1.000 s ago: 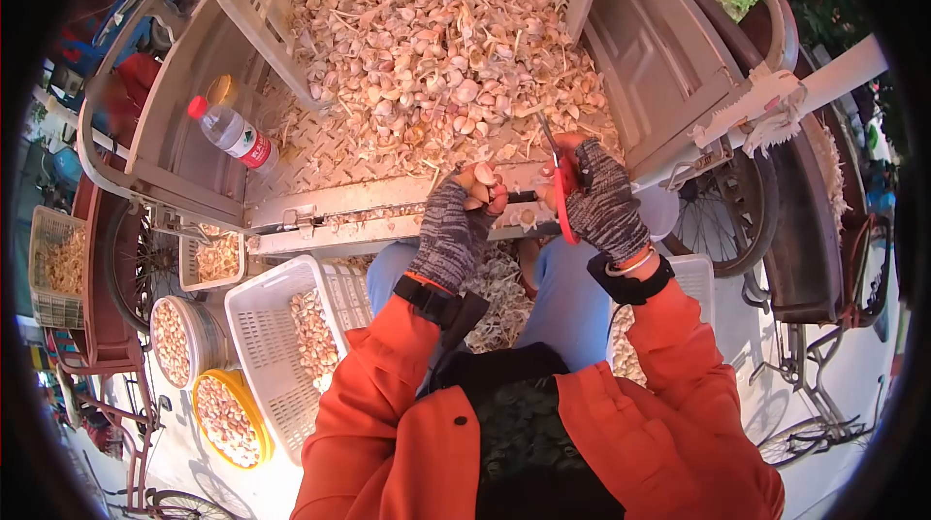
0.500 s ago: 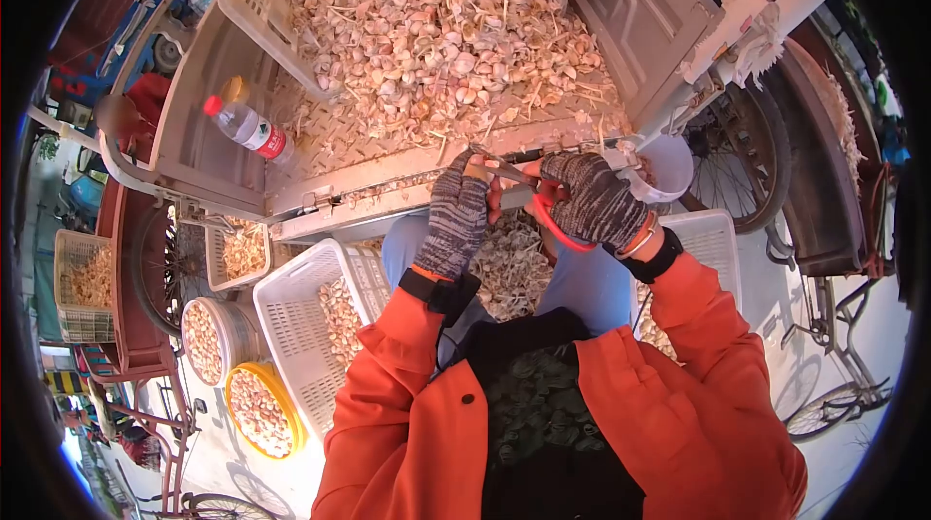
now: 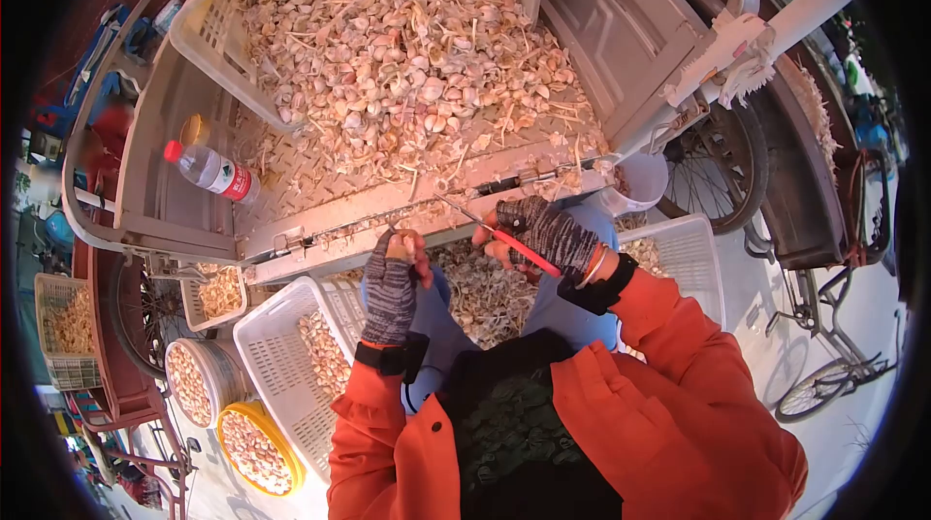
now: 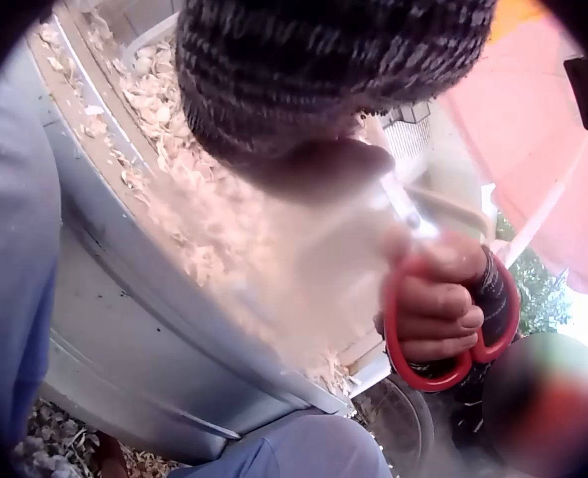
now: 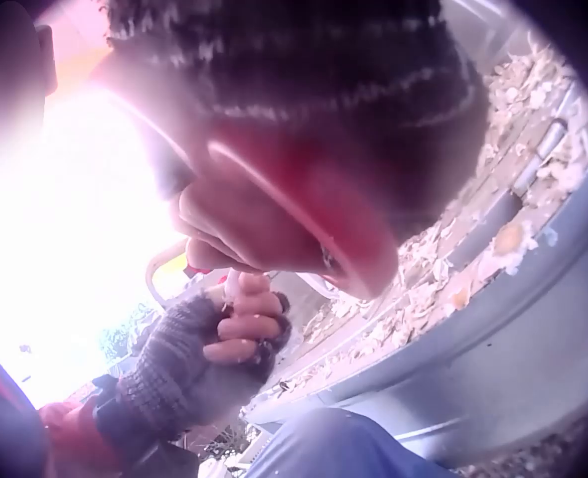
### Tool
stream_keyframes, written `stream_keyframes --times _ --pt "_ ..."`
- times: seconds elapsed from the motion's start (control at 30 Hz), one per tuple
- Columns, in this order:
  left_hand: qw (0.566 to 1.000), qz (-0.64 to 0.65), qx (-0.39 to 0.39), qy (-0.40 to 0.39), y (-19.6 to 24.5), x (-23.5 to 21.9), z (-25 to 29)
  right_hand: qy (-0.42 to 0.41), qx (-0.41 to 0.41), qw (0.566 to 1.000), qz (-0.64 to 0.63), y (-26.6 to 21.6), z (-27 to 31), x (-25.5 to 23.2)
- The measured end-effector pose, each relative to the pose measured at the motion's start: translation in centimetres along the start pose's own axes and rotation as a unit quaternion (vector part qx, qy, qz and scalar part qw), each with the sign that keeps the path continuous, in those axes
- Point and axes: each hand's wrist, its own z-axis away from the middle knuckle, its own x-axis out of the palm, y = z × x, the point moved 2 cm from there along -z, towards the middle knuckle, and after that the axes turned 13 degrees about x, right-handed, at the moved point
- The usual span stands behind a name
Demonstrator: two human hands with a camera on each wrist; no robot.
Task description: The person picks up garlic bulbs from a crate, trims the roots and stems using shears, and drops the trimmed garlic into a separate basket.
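My left hand (image 3: 391, 287), in a grey knitted fingerless glove, is raised above the knee in front of the cart bed's edge. Its thumb and fingers pinch a small pale piece of garlic (image 5: 232, 289), mostly covered by the fingers. To the right, my gloved right hand (image 3: 551, 229) grips red-handled scissors (image 3: 526, 252), fingers through the loops in the left wrist view. The blades point up and left, apart from the left hand in the head view. Beyond both hands a large heap of garlic (image 3: 417, 64) with loose stalks and skins covers the metal cart bed (image 3: 335, 192).
A water bottle (image 3: 208, 171) lies at the bed's left. White crates (image 3: 276, 326) holding garlic flank the legs, with a yellow-rimmed bucket (image 3: 291, 467) farther left. Near the right wheel hangs a white bucket (image 3: 645, 180). Skins (image 3: 485, 292) litter the ground between the knees.
The scissors were at the left fingertips half a second ago; now the hands are apart. The left hand has moved left and down, and the garlic pieces seen in it earlier no longer show in its palm.
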Motion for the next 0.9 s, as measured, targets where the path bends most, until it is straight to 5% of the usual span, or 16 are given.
stream_keyframes --times 0.03,0.17,0.23,0.27,0.3,0.33,0.37,0.43,0.57,0.63,0.67,0.7,0.77,0.8,0.87,0.9 --pt "1.0 -0.002 0.029 -0.004 1.0 -2.8 0.1 0.13 -0.118 0.976 0.13 0.4 -0.8 -0.7" --pt "0.951 -0.207 0.062 0.223 3.0 -18.7 3.6 0.344 -0.161 0.849 0.368 -2.6 -1.7 -8.2" --pt "0.901 -0.266 -0.033 0.341 2.0 -27.5 6.8 0.39 -0.071 0.859 0.325 -1.4 -3.4 -11.7" --pt "0.869 -0.416 -0.036 0.265 0.0 -34.4 9.3 0.39 -0.065 0.859 0.326 -1.6 -3.9 -12.1" --pt "0.812 -0.554 -0.035 0.182 0.1 -34.3 9.3 0.384 -0.075 0.876 0.283 -2.0 -4.6 -12.1" --pt "0.626 -0.745 -0.199 0.118 0.3 -34.6 9.8 0.377 -0.085 0.891 0.238 -2.4 -5.3 -12.2" --pt "0.625 -0.745 -0.2 0.117 0.8 -32.2 9.0 0.377 -0.084 0.891 0.238 -2.3 -6.3 -12.3" --pt "0.551 -0.822 0.02 0.144 2.1 -27.1 7.0 0.371 -0.215 0.83 0.358 -1.9 -7.8 -12.0" --pt "0.713 -0.645 0.27 0.051 5.6 -10.1 -1.0 0.241 -0.191 0.873 0.378 -1.0 -9.7 -9.6" --pt "0.738 -0.599 0.307 -0.034 4.1 -5.9 -4.5 0.201 -0.222 0.877 0.375 -0.6 -8.2 -7.3" --pt "0.761 -0.563 0.313 -0.07 3.1 -3.9 -6.2 0.059 -0.072 0.976 0.199 -0.1 -7.6 -6.2" --pt "0.782 -0.525 0.318 -0.106 1.9 -2.2 -7.8 0.154 -0.315 0.844 0.406 -0.3 -6.0 -5.2" --pt "0.788 -0.476 0.365 -0.138 -1.9 -0.7 -11.0 0.041 -0.225 0.917 0.326 0.3 -4.1 -4.1" --pt "0.774 -0.475 0.382 -0.173 -3.1 0.9 -12.4 0.043 -0.225 0.917 0.327 0.6 -3.4 -4.3" --pt "0.751 -0.48 0.374 -0.256 -4.8 5.4 -14.8 0.036 -0.153 0.988 0.0 1.6 -1.8 -5.8" --pt "0.741 -0.485 0.352 -0.304 -5.5 8.2 -16.1 0.079 -0.142 0.987 -0.015 0.6 -1.4 -7.2"
